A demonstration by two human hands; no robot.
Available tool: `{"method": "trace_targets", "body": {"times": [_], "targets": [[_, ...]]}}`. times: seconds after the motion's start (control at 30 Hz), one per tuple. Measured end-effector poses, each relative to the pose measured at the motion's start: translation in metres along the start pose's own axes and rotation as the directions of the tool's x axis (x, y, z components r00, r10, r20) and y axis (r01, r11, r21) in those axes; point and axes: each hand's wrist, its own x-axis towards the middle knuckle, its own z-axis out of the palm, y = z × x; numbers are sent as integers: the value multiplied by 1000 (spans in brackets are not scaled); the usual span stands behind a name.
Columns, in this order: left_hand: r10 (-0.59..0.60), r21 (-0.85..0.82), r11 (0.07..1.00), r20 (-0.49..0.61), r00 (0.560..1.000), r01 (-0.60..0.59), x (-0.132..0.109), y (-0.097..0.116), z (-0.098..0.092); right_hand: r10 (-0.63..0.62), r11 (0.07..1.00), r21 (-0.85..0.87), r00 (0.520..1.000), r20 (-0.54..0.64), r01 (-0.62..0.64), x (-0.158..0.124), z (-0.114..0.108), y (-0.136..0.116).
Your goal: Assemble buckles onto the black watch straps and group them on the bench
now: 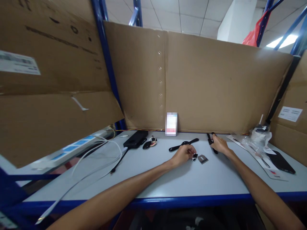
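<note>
My left hand [182,156] rests low over the worktop, fingers pinched at a small black-and-silver piece [194,157] whose kind I cannot make out. Just right of it lies a flat grey square plate [203,159] with a notch. Behind my left hand a black wristwatch [173,148] lies with its strap spread out, partly covered by the fingers. My right hand [220,144] is closed over a second black strapped item [209,139], which looks like another watch; its middle is hidden by the fingers.
A phone [171,124] leans against the cardboard wall [216,83]. Leftward are a black power bank [135,139], a key fob [146,145], white cables [96,174] and a power strip [72,148]. At right lie plastic packaging [260,156] and a dark phone [283,162]. A blue edge [192,202] fronts the worktop.
</note>
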Motion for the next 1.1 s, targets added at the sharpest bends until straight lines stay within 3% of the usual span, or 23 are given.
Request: {"method": "trace_targets", "body": {"times": [0.1,0.17,0.33,0.5,0.73,0.9,1.0,1.1], "targets": [[22,-200,979,-2,1000,-22,3,-2,2,37,998,58,998,42,-39,3,-2,4],[42,-230,972,-13,999,-44,3,-1,1,34,996,77,997,71,-40,6,-2,7],[49,42,998,-85,995,-45,-4,10,-5,2,995,95,997,83,-10,10,-1,11],[222,356,914,-44,974,-192,-8,17,-11,-18,996,88,999,42,15,12,-1,16],[234,452,874,-73,970,-177,-4,10,-19,-36,998,56,999,34,34,12,1,19],[284,467,859,-99,954,-207,-7,15,-19,25,997,78,994,-106,-16,9,-5,14],[325,501,840,-156,933,-208,-9,23,-20,-51,976,198,982,-180,87,4,-13,6],[338,560,805,-164,927,-194,-11,29,-22,-190,934,271,965,-179,234,-8,-19,-7]]}}
